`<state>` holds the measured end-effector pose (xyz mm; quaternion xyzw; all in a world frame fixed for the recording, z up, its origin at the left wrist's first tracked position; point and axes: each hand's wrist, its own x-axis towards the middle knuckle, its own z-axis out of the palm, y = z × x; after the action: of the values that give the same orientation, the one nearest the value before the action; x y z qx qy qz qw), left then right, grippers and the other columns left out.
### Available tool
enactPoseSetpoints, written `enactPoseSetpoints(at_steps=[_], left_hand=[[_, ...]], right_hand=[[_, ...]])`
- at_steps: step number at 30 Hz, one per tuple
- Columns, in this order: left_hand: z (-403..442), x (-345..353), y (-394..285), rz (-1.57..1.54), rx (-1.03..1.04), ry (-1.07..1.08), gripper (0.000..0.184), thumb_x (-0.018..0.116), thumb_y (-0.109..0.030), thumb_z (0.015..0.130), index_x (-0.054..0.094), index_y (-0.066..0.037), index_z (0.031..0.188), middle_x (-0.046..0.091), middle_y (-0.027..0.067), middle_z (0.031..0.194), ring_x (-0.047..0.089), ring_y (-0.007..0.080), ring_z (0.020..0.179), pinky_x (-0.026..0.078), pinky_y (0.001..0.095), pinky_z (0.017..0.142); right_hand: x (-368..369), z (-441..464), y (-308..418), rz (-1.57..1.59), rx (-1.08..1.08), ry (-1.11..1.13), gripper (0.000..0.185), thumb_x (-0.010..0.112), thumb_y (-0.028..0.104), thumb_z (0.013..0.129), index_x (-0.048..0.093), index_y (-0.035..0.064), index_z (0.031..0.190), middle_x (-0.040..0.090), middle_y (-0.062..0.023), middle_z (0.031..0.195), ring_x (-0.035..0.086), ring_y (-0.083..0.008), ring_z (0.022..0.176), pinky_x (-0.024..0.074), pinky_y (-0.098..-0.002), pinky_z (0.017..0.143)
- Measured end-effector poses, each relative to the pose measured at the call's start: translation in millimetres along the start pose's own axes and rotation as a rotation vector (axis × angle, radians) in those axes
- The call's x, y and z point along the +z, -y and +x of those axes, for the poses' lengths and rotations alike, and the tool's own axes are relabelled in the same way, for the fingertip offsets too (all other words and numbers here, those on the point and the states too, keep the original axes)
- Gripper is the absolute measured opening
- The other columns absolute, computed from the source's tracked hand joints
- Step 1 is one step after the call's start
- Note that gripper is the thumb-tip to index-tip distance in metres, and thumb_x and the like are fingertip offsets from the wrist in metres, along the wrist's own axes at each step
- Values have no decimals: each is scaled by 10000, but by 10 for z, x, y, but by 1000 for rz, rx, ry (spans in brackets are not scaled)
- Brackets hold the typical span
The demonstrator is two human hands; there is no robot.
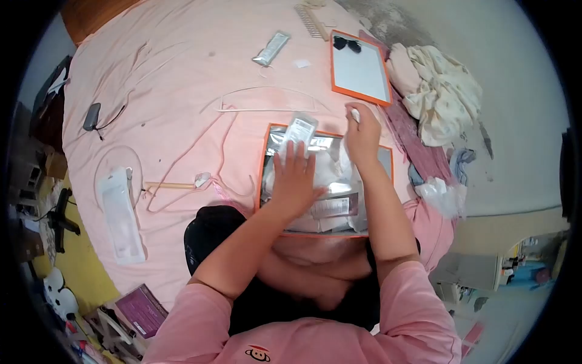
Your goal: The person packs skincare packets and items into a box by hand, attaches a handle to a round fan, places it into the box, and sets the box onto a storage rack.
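My left hand [294,182] lies with fingers spread on the packets inside an orange-rimmed box [262,176] on my lap. Under its fingertips is a silver and white packet [301,128], which sticks out past the box's far edge. My right hand [362,130] is raised over the box's right side, its fingers closed on a small white item [355,114]. A labelled packet [332,207] and other shiny clear and silver packets fill the box.
On the pink bed lie an orange-rimmed lid [362,73] with sunglasses [347,44], a silver packet [271,48], a white hanger [267,110], a pink hanger [188,148], a white package [123,215] and a dark device [91,116]. Crumpled cloth [442,91] is at right.
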<state>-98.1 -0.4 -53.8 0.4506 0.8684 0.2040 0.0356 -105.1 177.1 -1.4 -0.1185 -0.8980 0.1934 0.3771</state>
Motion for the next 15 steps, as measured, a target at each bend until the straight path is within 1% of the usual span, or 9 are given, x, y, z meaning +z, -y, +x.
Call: enactPoseSetpoints(at_steps=[3,6,9,10,12,13,14,15], left_hand=[[-57,-56,-133,-30,-24,364,861,521,-573,729,262,-16,1333,161,251,1385,51,450,1289,100,588,998],[-100,16,-95,-63,21,244,824,540,-563,719,330,-17,1298,289,238,1321,206,468,1223,195,569,969],[99,-92,83,-193,-54,147,715,553,-514,736,415,-17,1232,443,189,1168,371,404,1074,302,516,892],[138,-77,147,-221,-85,-65,564,584,-400,754,473,-23,1159,504,142,1025,421,346,938,351,461,817],[233,-91,230,-393,-123,-156,508,590,-333,761,477,-21,1146,509,144,1026,420,343,963,355,442,835],[281,-91,273,-477,-144,-202,481,592,-299,765,479,-20,1139,512,145,1026,419,341,975,357,433,844],[300,-67,315,-471,-115,-177,422,582,-219,758,485,-18,1116,489,138,1042,428,326,973,355,405,873],[314,-6,334,-460,-120,-192,420,576,-202,754,483,-17,1120,473,148,1071,415,335,997,352,416,874]], right_hand=[[452,229,68,-28,-22,187,192,541,92,781,561,60,969,571,-127,901,567,-322,776,450,-394,672],[905,471,87,-102,-61,392,242,529,89,783,545,97,1024,542,-123,958,570,-320,788,459,-396,678],[1464,751,-44,-218,-90,553,342,552,69,764,518,108,1102,517,-114,1063,566,-293,880,466,-373,722],[1643,847,-74,-260,-83,588,355,545,92,774,498,115,1125,499,-120,1092,566,-295,889,468,-376,726],[1986,1017,-110,-342,-67,658,385,531,138,794,457,129,1171,463,-133,1149,566,-299,906,471,-382,734],[2142,1096,-76,-369,-9,698,413,525,180,805,424,145,1203,448,-144,1165,563,-302,919,469,-387,741],[2299,1168,-39,-397,50,738,443,518,223,815,392,160,1236,432,-155,1182,560,-304,932,468,-392,747],[2426,1206,-9,-426,109,779,476,512,265,826,359,175,1268,416,-167,1198,557,-306,945,466,-397,754]])
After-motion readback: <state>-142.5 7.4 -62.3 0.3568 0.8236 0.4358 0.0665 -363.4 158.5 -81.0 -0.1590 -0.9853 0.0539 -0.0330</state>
